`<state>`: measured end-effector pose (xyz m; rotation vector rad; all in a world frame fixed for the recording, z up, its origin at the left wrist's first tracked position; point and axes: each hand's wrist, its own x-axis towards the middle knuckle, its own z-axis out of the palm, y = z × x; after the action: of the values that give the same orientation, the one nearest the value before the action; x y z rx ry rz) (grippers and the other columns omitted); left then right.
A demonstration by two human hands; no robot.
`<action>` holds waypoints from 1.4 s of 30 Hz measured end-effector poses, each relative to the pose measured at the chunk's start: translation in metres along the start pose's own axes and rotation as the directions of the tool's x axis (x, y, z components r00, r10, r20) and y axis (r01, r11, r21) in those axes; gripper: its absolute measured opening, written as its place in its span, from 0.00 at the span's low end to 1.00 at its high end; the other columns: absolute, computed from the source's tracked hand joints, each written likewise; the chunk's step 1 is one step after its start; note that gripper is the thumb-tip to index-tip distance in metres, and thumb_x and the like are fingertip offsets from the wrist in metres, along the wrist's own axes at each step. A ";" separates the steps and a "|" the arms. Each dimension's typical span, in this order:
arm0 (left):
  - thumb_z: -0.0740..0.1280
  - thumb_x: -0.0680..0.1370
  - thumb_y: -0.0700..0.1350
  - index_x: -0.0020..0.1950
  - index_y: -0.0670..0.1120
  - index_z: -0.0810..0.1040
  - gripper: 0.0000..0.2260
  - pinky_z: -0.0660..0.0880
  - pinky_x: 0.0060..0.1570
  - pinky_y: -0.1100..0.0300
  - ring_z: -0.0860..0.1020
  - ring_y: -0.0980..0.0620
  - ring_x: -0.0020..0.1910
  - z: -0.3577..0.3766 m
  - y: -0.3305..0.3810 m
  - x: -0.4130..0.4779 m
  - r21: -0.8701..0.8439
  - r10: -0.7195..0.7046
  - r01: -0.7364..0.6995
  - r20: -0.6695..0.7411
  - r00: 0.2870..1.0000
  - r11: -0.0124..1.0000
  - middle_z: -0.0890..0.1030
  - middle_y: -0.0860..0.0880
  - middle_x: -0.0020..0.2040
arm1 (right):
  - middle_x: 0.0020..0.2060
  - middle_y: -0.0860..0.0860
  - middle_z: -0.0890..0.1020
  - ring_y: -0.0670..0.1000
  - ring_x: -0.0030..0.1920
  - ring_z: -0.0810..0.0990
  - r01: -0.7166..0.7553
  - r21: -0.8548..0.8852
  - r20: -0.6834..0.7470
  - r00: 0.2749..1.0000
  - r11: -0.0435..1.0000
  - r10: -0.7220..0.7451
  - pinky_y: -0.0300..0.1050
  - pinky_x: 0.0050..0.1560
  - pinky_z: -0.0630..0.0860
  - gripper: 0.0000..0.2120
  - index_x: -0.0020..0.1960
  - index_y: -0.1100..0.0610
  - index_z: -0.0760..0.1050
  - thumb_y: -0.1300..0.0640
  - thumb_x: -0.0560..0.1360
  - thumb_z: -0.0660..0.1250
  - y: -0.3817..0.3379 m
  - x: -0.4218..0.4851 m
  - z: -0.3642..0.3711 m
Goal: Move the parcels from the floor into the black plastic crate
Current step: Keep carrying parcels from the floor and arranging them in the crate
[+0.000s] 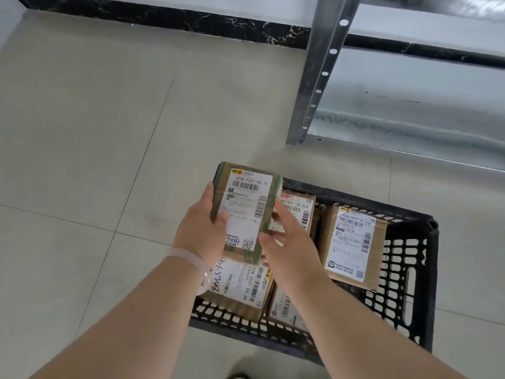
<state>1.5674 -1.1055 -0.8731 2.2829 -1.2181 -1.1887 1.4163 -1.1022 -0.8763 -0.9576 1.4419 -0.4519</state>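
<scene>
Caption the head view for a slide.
Left hand grips a green-taped brown cardboard parcel, right hand at its edge, above the black plastic crate.

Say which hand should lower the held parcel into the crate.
Left, probably: the left hand grips the parcel above the crate, thumb on its label; the right hand only touches its edge.

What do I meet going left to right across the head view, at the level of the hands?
Floor → left hand → held parcel → right hand → loaded parcel → black crate, right wall.
</scene>
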 end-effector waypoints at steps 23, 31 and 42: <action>0.78 0.65 0.36 0.76 0.62 0.49 0.52 0.81 0.39 0.49 0.79 0.52 0.41 0.101 -0.017 -0.144 -0.506 -0.431 0.323 -0.108 0.896 0.800 0.77 0.41 0.57 | 0.42 0.40 0.83 0.47 0.34 0.82 -0.025 -0.340 -0.004 1.000 0.940 0.025 0.47 0.30 0.81 0.16 0.53 0.33 0.77 0.55 0.75 0.62 0.025 -0.048 -0.051; 0.73 0.65 0.25 0.73 0.66 0.52 0.53 0.79 0.25 0.52 0.83 0.42 0.29 0.122 0.034 -0.177 -0.817 -0.532 0.461 0.234 0.814 0.346 0.83 0.36 0.40 | 0.43 0.35 0.83 0.43 0.40 0.82 -0.041 -0.472 0.174 0.975 0.881 0.139 0.38 0.36 0.79 0.17 0.49 0.34 0.80 0.57 0.75 0.64 0.012 -0.034 -0.121; 0.71 0.73 0.37 0.57 0.53 0.62 0.22 0.82 0.34 0.50 0.84 0.48 0.38 0.143 0.006 -0.181 -0.632 -0.520 0.543 0.248 0.817 0.553 0.83 0.43 0.45 | 0.54 0.33 0.79 0.54 0.50 0.83 -0.022 -0.516 0.248 0.953 0.856 0.174 0.51 0.47 0.83 0.17 0.52 0.29 0.77 0.53 0.77 0.65 0.053 -0.050 -0.147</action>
<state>1.3977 -0.9493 -0.8616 2.0486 0.0384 -1.5359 1.2556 -1.0738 -0.8654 -1.3017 1.3558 0.1638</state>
